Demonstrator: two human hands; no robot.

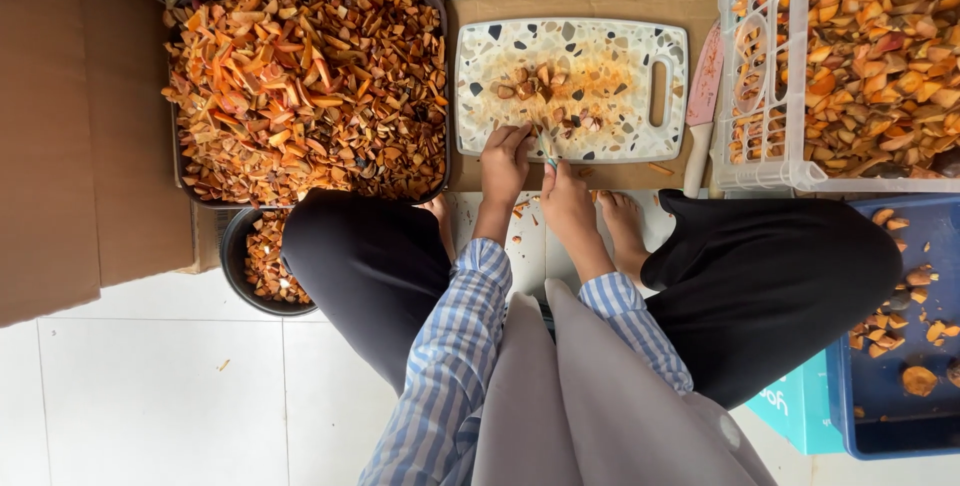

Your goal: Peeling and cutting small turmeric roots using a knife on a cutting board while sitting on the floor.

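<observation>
The left hand (503, 161) pressed small brown-orange pieces (560, 122) on the speckled cutting board (620, 56); the right hand (566, 196) was closed around a green-handled knife (547, 149)

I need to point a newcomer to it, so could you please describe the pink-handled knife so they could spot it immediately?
Find the speckled white cutting board on the cardboard ahead of the seated person. Between its right edge and the white slotted crate of orange pieces lies the knife, pointing away from the person. Its pale pink blade and light handle are the only pink there.
</observation>
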